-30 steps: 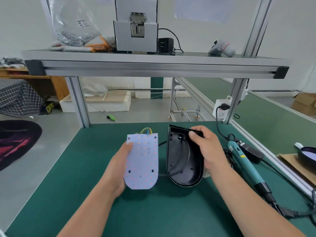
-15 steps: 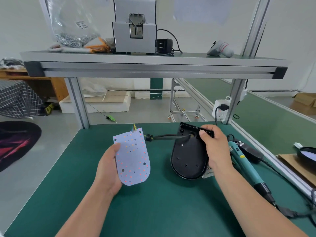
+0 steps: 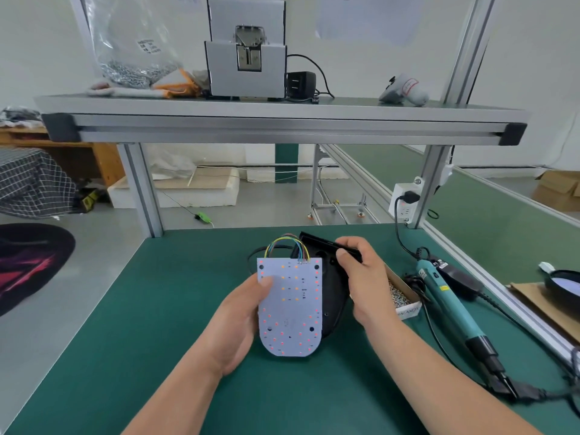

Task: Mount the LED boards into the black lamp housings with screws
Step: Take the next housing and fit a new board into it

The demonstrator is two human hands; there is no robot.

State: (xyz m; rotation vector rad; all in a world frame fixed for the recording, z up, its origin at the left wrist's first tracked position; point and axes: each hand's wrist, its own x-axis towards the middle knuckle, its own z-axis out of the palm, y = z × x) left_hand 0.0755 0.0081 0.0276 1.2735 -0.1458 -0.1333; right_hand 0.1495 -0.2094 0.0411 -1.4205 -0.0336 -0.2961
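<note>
My left hand (image 3: 241, 321) grips the white LED board (image 3: 290, 309) by its left edge, thumb on its face, holding it over the left part of the black lamp housing (image 3: 332, 293). Coloured wires (image 3: 285, 243) loop from the board's top edge back towards the housing. My right hand (image 3: 365, 277) grips the housing's upper right rim. Most of the housing is hidden behind the board and my right hand. A small cardboard box of screws (image 3: 400, 295) sits just right of the housing.
A teal electric screwdriver (image 3: 452, 306) with its black cable lies on the green mat (image 3: 157, 324) at the right. A power socket (image 3: 405, 204) hangs on the right frame post. The shelf overhead carries a grey screw feeder (image 3: 246, 64) and a bag of screws (image 3: 131, 67).
My left hand has carried the LED board rightward until it overlaps the housing. My right hand has kept its grip on the housing's top rim, and the screw box is now visible.
</note>
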